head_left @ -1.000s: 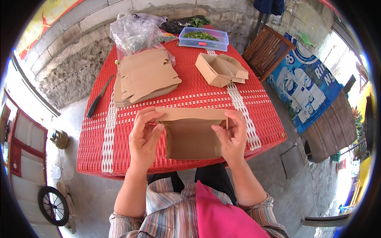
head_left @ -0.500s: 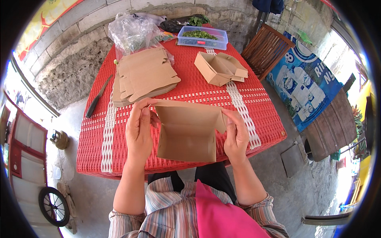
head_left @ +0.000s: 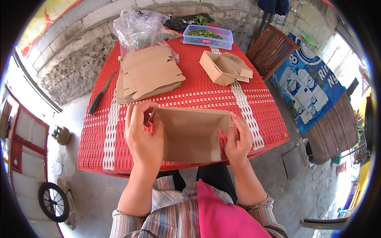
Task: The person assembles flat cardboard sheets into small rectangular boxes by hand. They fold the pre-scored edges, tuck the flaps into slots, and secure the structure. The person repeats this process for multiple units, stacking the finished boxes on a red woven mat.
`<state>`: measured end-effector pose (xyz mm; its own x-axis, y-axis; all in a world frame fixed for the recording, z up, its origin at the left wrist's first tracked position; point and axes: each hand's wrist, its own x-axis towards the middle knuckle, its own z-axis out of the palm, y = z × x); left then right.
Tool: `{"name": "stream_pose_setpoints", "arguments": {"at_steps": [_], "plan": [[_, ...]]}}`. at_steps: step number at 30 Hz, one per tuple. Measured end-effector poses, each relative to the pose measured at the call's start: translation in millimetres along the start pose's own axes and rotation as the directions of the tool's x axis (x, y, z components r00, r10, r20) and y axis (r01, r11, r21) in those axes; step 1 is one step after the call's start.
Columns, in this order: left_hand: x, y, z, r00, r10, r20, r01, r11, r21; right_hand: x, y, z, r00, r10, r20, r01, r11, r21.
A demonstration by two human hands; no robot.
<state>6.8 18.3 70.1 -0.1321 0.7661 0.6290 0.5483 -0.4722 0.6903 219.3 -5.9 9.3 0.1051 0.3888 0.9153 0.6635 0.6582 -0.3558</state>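
Between my hands, over the table's near edge, is a partly folded brown cardboard box [head_left: 189, 137], its hollow side toward me. My left hand [head_left: 143, 129] grips its upper left corner, with the thumb inside by the side flap and the fingers behind. My right hand [head_left: 239, 139] pinches the flap at the upper right corner. Beyond it on the left lies a stack of flat cardboard box blanks [head_left: 151, 71]. A folded cardboard box [head_left: 226, 67] with its lid open stands farther right.
Red woven table [head_left: 190, 89] with white bands. A black-handled knife [head_left: 101, 95] lies at its left edge. Toward the back are a clear plastic bag [head_left: 139, 29] and a plastic container [head_left: 208, 37] of chopped greens. A wooden chair [head_left: 273, 49] stands at the right.
My left hand has shifted inward along the box's left side, and its thumb now reaches inside the corner. The box's left flap has turned inward. My right hand keeps its pinch.
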Motion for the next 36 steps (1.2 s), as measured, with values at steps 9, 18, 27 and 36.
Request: {"name": "stream_pose_setpoints", "arguments": {"at_steps": [9, 18, 27, 36], "plan": [[-1.0, -12.7, 12.0, 0.996, 0.000, -0.087, 0.003, 1.000, 0.029, -3.9, 2.4, 2.1, 0.999, -0.021, 0.035, 0.019, 0.999, 0.044], [7.2, -9.6, -6.5, 0.964, -0.171, 0.206, 0.237, 0.903, -0.358, -6.3, 6.1, 0.6, 0.999, 0.039, 0.028, -0.039, 0.999, 0.014], [5.3, -6.1, -7.8, 0.997, 0.064, 0.030, -0.066, 0.997, 0.047, -3.9, 1.0, 2.6, 0.998, -0.036, 0.046, 0.037, 0.999, -0.018], [6.8, -28.3, 11.6, 0.964, 0.209, -0.167, -0.198, 0.977, 0.079, -6.8, 0.5, 7.0, 0.998, -0.035, 0.061, 0.036, 0.999, -0.019]]}}
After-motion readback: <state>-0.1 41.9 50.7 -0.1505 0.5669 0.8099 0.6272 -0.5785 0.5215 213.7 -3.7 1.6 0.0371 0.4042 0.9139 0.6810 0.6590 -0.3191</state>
